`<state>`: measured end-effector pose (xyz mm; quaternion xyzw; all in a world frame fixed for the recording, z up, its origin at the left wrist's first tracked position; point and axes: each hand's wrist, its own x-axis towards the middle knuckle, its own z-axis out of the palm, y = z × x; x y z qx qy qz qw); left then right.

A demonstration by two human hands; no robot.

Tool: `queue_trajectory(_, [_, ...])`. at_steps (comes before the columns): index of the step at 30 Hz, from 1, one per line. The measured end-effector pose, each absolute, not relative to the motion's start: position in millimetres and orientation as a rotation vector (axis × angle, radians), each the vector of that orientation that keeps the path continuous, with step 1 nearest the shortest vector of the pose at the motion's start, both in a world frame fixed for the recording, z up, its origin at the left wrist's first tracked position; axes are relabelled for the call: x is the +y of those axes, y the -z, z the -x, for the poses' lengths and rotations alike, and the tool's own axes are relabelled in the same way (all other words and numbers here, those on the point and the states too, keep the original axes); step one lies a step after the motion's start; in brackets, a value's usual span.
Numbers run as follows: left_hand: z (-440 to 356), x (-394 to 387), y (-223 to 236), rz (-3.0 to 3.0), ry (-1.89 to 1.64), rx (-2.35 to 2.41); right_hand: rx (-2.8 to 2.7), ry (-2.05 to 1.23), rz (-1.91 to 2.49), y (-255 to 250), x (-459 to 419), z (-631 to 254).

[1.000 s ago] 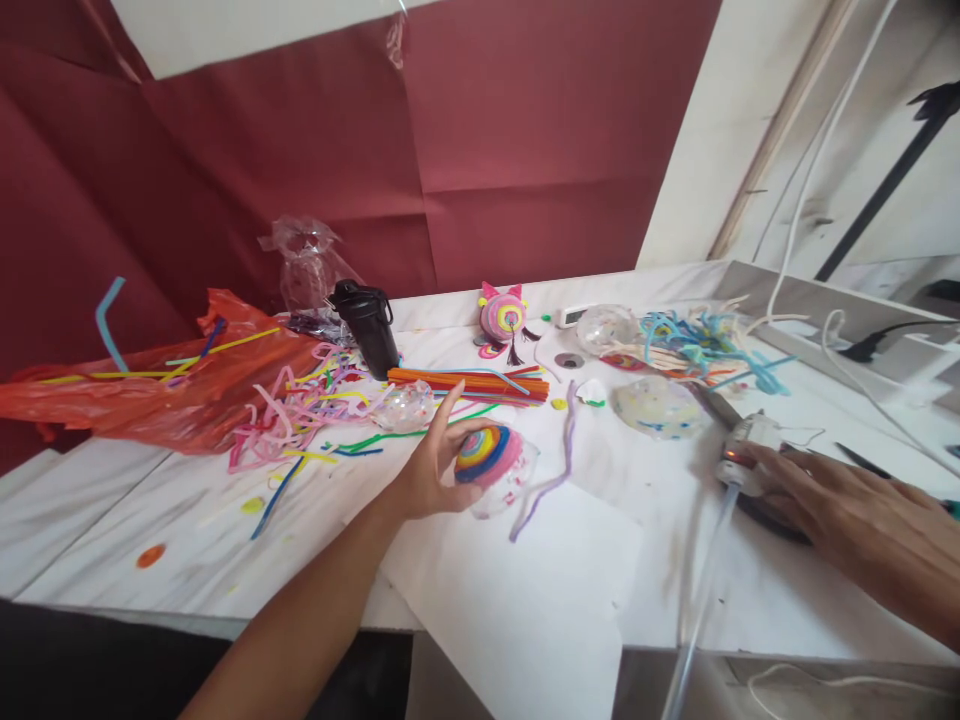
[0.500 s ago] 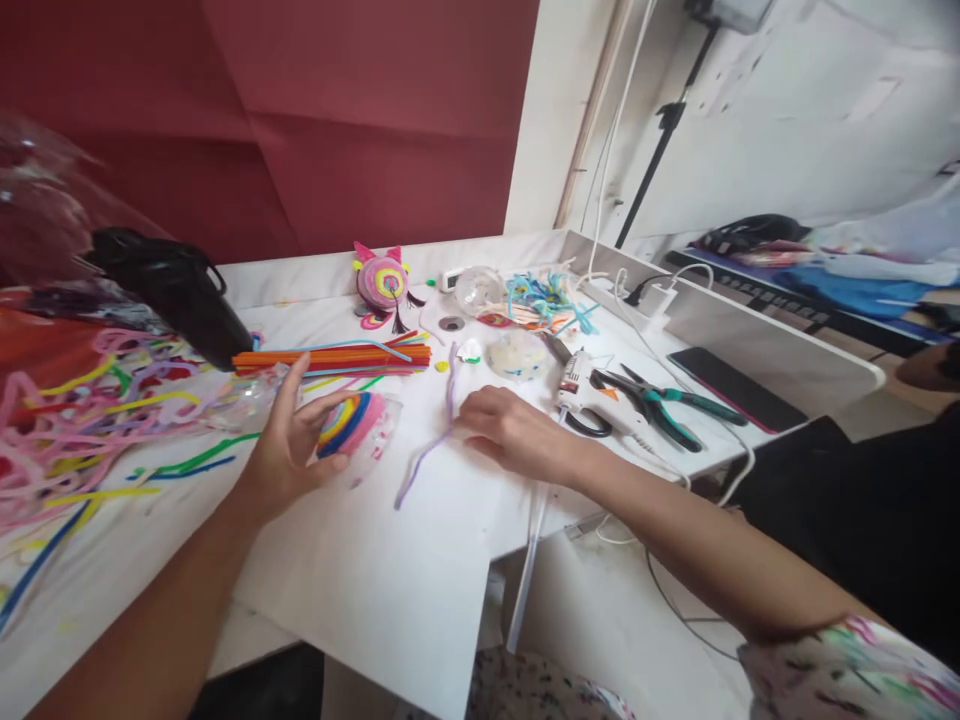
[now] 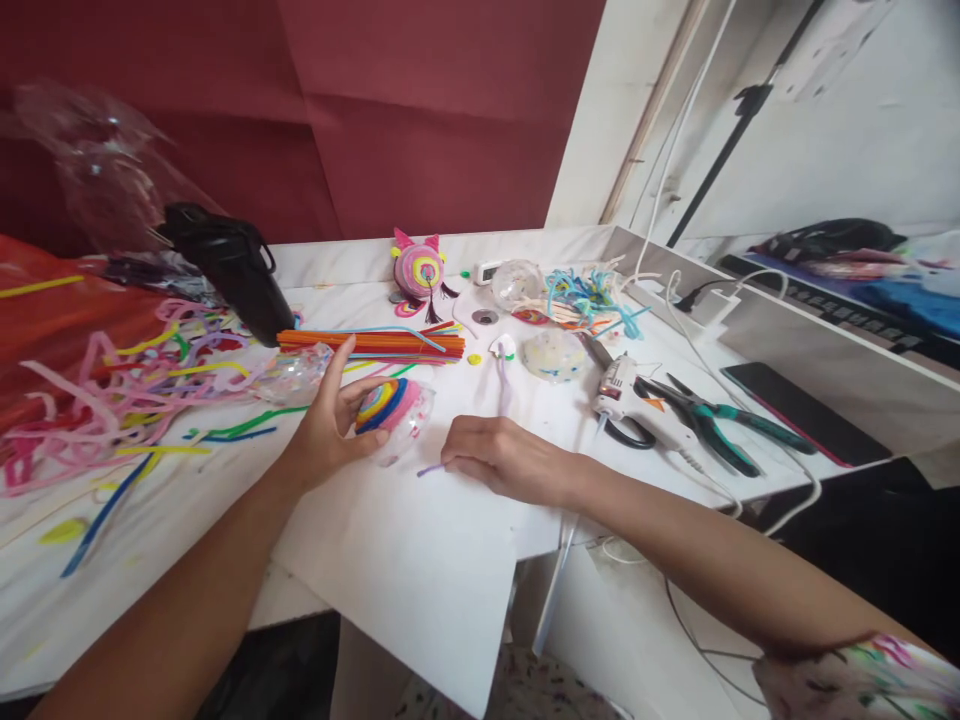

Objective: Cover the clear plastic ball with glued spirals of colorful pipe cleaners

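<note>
My left hand cups a clear plastic half-ball wound with coloured pipe cleaners in pink, blue and yellow rings, resting on the white table. My right hand lies knuckles-up on the table just right of the ball, fingers curled over a purple pipe cleaner that runs from under the hand toward the back. A short purple end sticks out at the hand's left. A white sheet of paper lies under both hands.
A bundle of orange pipe cleaners, a loose pink and yellow heap, a black flask, a pink cat-like figure, clear half-balls, a glue gun, pliers, a phone.
My right hand left the glue gun and moved left onto the purple pipe cleaner beside the ball. The camera view swung to the right. My left hand kept holding the ball.
</note>
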<state>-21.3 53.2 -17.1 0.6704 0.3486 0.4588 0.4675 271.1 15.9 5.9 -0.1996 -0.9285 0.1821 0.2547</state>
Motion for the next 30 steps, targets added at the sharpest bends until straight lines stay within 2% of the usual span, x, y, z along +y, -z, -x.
queue_trajectory(3, [17, 51, 17, -1.615, -1.144, 0.884, -2.29, -0.615, 0.52, -21, 8, -276])
queue_trajectory(7, [13, 48, 16, -1.579, -1.142, 0.901, -2.187, -0.55, 0.587, -32, 5, -270])
queue_trajectory(19, [11, 46, 17, -1.578, -1.132, 0.892, -2.262, -0.282, 0.806, -30, 18, -247])
queue_trajectory(30, [5, 40, 10, -1.568, -1.134, 0.904, -2.289, -0.238, 0.857, -32, 18, -241])
